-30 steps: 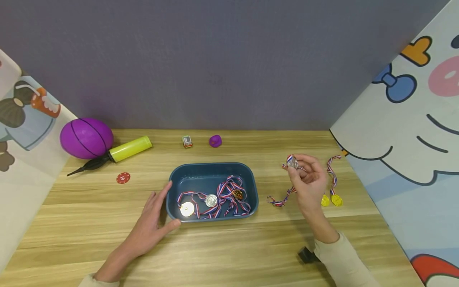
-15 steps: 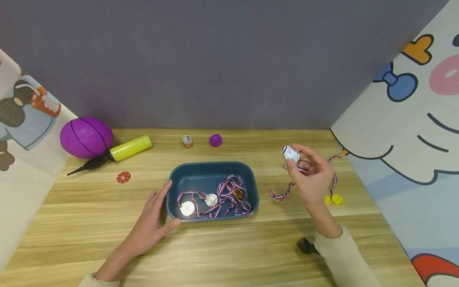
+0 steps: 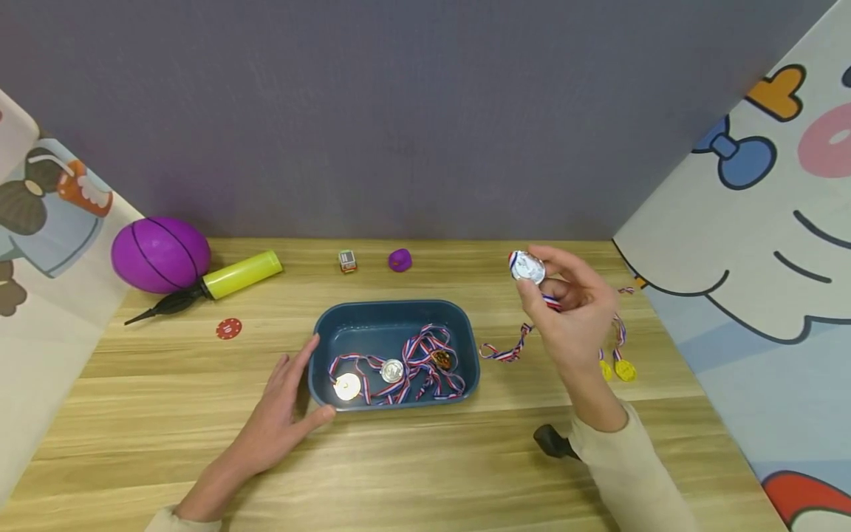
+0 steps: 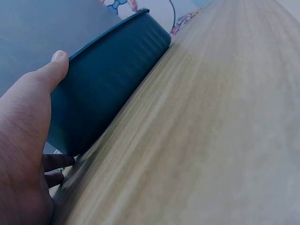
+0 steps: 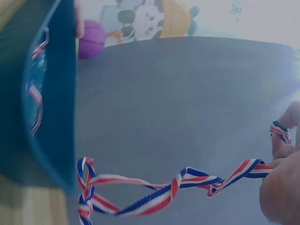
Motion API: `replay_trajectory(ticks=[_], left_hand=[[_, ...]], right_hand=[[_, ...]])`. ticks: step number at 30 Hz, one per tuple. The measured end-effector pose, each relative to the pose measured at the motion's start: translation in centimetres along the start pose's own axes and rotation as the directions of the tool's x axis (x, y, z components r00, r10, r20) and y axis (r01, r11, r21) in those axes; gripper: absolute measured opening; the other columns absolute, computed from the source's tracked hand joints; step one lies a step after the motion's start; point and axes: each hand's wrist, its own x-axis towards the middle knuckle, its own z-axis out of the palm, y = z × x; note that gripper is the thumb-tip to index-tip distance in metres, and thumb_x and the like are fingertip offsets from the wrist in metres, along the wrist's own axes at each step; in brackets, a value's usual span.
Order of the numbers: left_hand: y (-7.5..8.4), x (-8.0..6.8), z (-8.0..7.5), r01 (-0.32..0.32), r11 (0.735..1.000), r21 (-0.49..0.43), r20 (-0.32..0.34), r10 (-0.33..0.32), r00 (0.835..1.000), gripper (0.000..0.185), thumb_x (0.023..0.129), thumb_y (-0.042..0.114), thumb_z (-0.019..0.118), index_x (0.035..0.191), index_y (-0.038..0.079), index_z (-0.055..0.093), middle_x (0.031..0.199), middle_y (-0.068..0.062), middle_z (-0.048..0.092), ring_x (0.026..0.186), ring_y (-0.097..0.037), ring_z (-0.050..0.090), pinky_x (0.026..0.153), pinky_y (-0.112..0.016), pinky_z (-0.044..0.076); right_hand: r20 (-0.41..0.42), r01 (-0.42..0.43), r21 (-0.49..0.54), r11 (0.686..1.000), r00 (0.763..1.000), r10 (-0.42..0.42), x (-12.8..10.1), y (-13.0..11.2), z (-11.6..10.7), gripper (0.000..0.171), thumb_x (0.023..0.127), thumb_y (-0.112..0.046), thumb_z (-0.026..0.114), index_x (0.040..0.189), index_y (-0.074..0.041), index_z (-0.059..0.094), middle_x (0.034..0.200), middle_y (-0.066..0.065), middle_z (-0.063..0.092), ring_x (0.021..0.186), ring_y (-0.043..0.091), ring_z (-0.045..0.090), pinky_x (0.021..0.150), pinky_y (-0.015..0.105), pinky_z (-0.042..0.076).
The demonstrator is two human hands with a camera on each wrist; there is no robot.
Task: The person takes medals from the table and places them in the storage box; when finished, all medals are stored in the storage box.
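The table [image 3: 425, 458] runs bare along its near edge. The blue tray [image 3: 392, 316] sits mid-table, with open wood left and right of it and medals inside. The ball [image 3: 159, 254] and pump [image 3: 241, 275] lie far left by the wall. The left hand [image 3: 279, 421] rests against the tray's left corner, fingers straight. The right hand [image 3: 572, 318] pinches a silver medal [image 3: 528, 267] above the table, right of the tray, its ribbon [image 3: 505, 351] trailing toward the tray's right rim.
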Motion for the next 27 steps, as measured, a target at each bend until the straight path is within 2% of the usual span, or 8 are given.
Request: replay_trajectory(ticks=[4, 8, 15, 20, 22, 24, 27], left_hand=[[0.1, 0.0, 0.0, 0.005, 1.000, -0.001, 0.000, -0.005, 1.000, 0.110, 0.096, 0.037, 0.087, 0.180, 0.033, 0.016, 0.179, -0.020, 0.034, 0.162, -0.062, 0.020, 0.133, -0.075, 0.011], [0.1, -0.1, -0.1, 0.010, 1.000, -0.002, -0.001, -0.010, 1.000, 0.110, 0.095, 0.037, 0.087, 0.180, 0.033, 0.017, 0.179, -0.020, 0.033, 0.162, -0.063, 0.018, 0.131, -0.078, 0.012], [0.1, -0.1, 0.0, 0.017, 1.000, -0.007, 0.001, -0.017, 1.000, 0.110, 0.095, 0.037, 0.087, 0.180, 0.034, 0.017, 0.179, -0.020, 0.033, 0.162, -0.064, 0.015, 0.129, -0.081, 0.012], [0.1, -0.1, 0.1, 0.019, 1.000, -0.007, 0.003, -0.019, 1.000, 0.110, 0.095, 0.036, 0.087, 0.180, 0.035, 0.017, 0.179, -0.021, 0.033, 0.162, -0.064, 0.015, 0.128, -0.082, 0.013], [0.1, -0.1, 0.2, 0.021, 1.000, -0.005, 0.004, -0.021, 1.000, 0.110, 0.095, 0.036, 0.087, 0.180, 0.035, 0.017, 0.179, -0.021, 0.033, 0.162, -0.065, 0.015, 0.127, -0.083, 0.014], [0.1, -0.1, 0.2, 0.020, 1.000, -0.004, 0.003, -0.020, 1.000, 0.110, 0.095, 0.036, 0.087, 0.180, 0.035, 0.017, 0.179, -0.021, 0.033, 0.162, -0.065, 0.015, 0.127, -0.083, 0.014], [0.1, 0.0, 0.1, 0.016, 1.000, -0.004, 0.000, -0.016, 1.000, 0.110, 0.095, 0.036, 0.087, 0.180, 0.034, 0.017, 0.179, -0.021, 0.033, 0.162, -0.064, 0.015, 0.128, -0.082, 0.013]], right_hand=[[-0.002, 0.006, 0.039, 0.999, 1.000, -0.006, 0.5, -0.5, 1.5, 0.030, 0.086, 0.006, 0.085, 0.111, 0.020, 0.075, 0.086, 0.009, 0.079, 0.057, 0.005, 0.068, 0.044, 0.011, 0.041], [0.019, -0.028, 0.069, 0.997, 0.999, 0.027, 0.2, -0.6, 2.8, 0.026, 0.087, 0.005, 0.084, 0.112, 0.010, 0.081, 0.087, 0.006, 0.079, 0.060, 0.004, 0.068, 0.046, 0.011, 0.042], [0.009, -0.043, 0.132, 0.990, 0.999, 0.042, -1.2, 0.4, 4.9, 0.029, 0.089, -0.013, 0.091, 0.114, 0.000, 0.083, 0.090, 0.003, 0.077, 0.065, 0.003, 0.070, 0.051, 0.010, 0.049], [0.037, -0.099, 0.153, 0.983, 0.995, 0.094, -3.2, 2.0, 5.9, 0.028, 0.089, -0.001, 0.084, 0.117, -0.004, 0.083, 0.096, 0.001, 0.077, 0.071, 0.003, 0.071, 0.057, 0.011, 0.055], [0.063, -0.129, 0.151, 0.980, 0.991, 0.121, -4.3, 2.7, 6.1, 0.029, 0.089, 0.004, 0.081, 0.118, 0.002, 0.081, 0.100, 0.000, 0.077, 0.075, 0.004, 0.073, 0.060, 0.012, 0.057], [0.090, -0.158, 0.152, 0.976, 0.985, 0.145, -5.3, 3.5, 6.2, 0.029, 0.089, 0.006, 0.080, 0.117, 0.012, 0.076, 0.103, 0.000, 0.076, 0.078, 0.005, 0.075, 0.064, 0.014, 0.060], [0.153, -0.205, 0.147, 0.968, 0.971, 0.182, -6.5, 4.4, 6.3, 0.043, 0.093, -0.002, 0.083, 0.119, 0.025, 0.064, 0.106, 0.000, 0.073, 0.080, 0.005, 0.076, 0.064, 0.014, 0.060]])
